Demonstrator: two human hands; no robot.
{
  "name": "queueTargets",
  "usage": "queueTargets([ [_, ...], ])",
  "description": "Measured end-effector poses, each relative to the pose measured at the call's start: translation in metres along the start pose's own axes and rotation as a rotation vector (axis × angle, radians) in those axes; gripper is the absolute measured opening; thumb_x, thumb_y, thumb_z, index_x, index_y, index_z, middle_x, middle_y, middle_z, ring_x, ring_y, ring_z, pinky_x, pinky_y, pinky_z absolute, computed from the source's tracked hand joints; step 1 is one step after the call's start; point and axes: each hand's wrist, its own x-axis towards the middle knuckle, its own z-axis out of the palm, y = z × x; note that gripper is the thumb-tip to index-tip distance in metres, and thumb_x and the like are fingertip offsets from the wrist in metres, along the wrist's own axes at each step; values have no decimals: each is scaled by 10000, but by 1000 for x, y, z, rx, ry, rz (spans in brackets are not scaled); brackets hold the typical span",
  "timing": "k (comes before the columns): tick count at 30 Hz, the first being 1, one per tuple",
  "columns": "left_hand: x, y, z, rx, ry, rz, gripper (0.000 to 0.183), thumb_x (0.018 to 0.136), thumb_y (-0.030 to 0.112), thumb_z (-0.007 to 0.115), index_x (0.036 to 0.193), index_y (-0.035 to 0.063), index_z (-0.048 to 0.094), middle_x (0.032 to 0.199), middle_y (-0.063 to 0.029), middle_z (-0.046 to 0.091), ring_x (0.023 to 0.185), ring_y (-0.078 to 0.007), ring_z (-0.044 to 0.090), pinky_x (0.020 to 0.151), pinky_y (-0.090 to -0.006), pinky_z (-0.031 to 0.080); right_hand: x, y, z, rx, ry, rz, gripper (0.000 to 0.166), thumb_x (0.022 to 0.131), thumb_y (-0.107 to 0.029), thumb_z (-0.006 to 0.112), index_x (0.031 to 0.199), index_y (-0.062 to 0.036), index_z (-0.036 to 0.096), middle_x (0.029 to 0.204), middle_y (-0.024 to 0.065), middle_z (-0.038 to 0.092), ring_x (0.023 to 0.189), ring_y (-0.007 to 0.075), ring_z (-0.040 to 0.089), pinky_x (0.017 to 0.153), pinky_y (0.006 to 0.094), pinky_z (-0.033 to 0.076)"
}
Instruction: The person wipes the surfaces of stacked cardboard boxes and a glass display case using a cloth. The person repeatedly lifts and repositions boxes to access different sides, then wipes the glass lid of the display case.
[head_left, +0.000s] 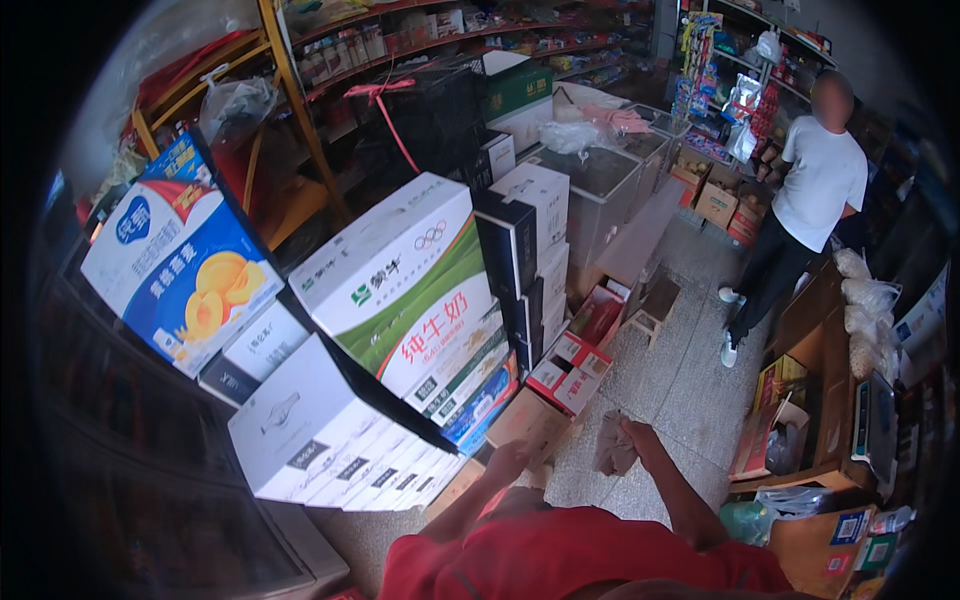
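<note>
My right hand (636, 439) is closed on a crumpled grey-brown cloth (616, 444), which hangs over the speckled floor. My left hand (510, 459) is in front of my body at the near edge of a brown cardboard box (529, 426); whether it touches the box, or holds anything, I cannot tell. Just beyond that box are red and white cartons (571, 373). To the left of my left hand rises a stack of white milk cartons (300, 420), and behind it a large green and white milk carton (405, 292) tops another stack.
A person in a white shirt (821, 176) stands at the right, beyond a wooden counter (817, 375). A small wooden stool (656, 304) is on the floor ahead. Chest freezers (585, 195) line the left of the aisle. A yellow peach-drink carton (184, 270) stands far left.
</note>
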Motion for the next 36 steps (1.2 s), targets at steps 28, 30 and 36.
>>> queueTargets([
  [28, -326, 78, -300, -504, 1193, 521, 274, 972, 97, 591, 1216, -28, 604, 1130, -144, 690, 967, -190, 684, 864, -326, 554, -144, -189, 296, 140, -56, -779, 373, 983, -184, 584, 1297, 11, 526, 1185, 79, 630, 1062, 127, 585, 928, 295, 472],
  [30, -339, 42, -345, -524, 1272, 470, 309, 982, 150, 581, 1243, -14, 596, 1154, -144, 686, 994, -191, 680, 870, -315, 542, -163, -224, 374, 34, -72, -1043, 371, 980, -159, 588, 1299, 18, 518, 1162, 85, 636, 1032, 130, 596, 909, 293, 479],
  [36, -313, -30, -416, -623, 1137, 339, 435, 974, 239, 605, 1333, 6, 533, 1310, -131, 598, 1182, -219, 588, 990, -349, 453, -145, -212, 536, -897, -48, -1491, 516, 832, -184, 689, 1303, -33, 539, 1351, 214, 536, 1241, 383, 518, 1028, 491, 407],
])
